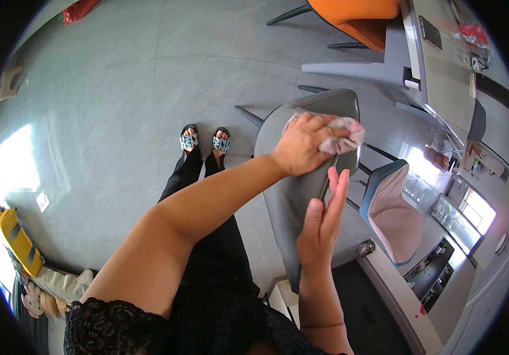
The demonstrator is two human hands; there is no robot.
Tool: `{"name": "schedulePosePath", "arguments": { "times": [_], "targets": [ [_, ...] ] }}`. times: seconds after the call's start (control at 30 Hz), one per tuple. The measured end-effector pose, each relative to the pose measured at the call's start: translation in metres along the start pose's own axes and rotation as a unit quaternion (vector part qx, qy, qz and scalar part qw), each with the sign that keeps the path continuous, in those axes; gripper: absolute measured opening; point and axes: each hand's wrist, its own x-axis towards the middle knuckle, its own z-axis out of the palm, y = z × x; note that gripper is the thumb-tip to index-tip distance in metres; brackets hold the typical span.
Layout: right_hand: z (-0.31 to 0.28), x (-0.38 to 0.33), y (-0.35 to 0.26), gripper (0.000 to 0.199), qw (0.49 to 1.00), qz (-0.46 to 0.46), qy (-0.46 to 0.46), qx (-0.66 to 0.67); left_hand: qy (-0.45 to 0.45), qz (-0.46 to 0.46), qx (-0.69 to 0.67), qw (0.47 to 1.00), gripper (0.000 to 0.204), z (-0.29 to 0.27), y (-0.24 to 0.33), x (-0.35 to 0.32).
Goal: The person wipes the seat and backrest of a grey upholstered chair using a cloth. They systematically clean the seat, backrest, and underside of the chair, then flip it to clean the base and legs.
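Observation:
A grey padded chair [281, 198] stands close in front of me, to the right of my feet. My left hand [306, 144] presses a crumpled, pale pinkish-white cloth [344, 135] onto its grey surface, near the far end. The fingers are bent over the cloth and part of it bulges out on the right. Lower down, my right hand [322, 228] is held up along the chair's right edge, its fingers stretched out and nothing in it. Whether its palm touches the chair is hard to tell.
An orange chair [355, 18] is at the top, by a table [443, 71]. A pink and blue chair [390, 213] stands to the right. Dark chair legs stick out over the grey tiled floor [118, 112]. Yellow packages [18, 239] lie at the lower left.

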Motion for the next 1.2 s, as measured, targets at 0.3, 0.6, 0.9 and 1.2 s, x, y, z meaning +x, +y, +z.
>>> {"name": "schedulePosePath", "arguments": {
  "times": [0.3,0.6,0.9,1.2],
  "targets": [
    [0.0,0.004,0.003,0.066,0.999,-0.03,-0.014,-0.03,-0.102,-0.128,0.069,0.984,0.038,0.021,-0.043,0.02],
    [-0.003,0.005,0.005,0.066,0.999,-0.024,-0.026,-0.041,-0.271,-0.394,0.025,0.878,0.033,0.031,-0.114,0.054],
    [-0.003,0.006,0.005,0.067,0.998,-0.019,-0.027,-0.048,-0.223,-0.156,-0.019,0.962,0.035,0.017,-0.083,0.056],
    [-0.005,0.008,0.001,0.069,0.998,0.004,-0.039,-0.049,-0.194,-0.125,-0.089,0.969,0.035,0.011,-0.08,0.05]
  ]
}}
